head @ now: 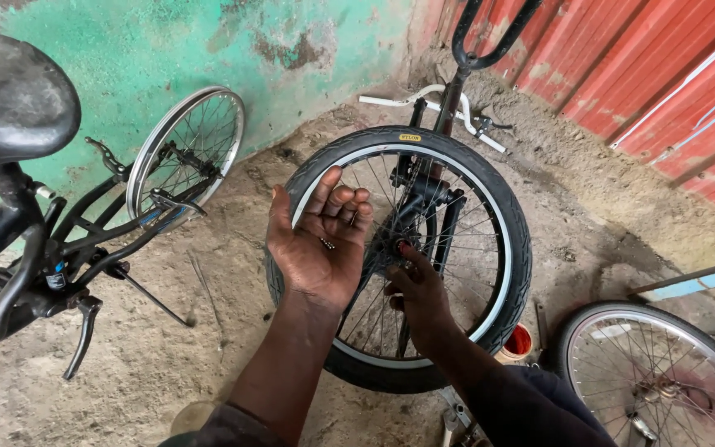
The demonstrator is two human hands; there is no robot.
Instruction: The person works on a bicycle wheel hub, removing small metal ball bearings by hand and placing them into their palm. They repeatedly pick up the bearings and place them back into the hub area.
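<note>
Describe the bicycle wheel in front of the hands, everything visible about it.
The bicycle wheel stands upright on an upturned bicycle, handlebars resting on the dirt floor. It has a black tyre with a white band inside, a pale rim and thin metal spokes running to a dark hub. The right hand touches the hub area with its fingertips. The left hand, palm up and cupping small dark bits, is held in front of the tyre's left side.
</note>
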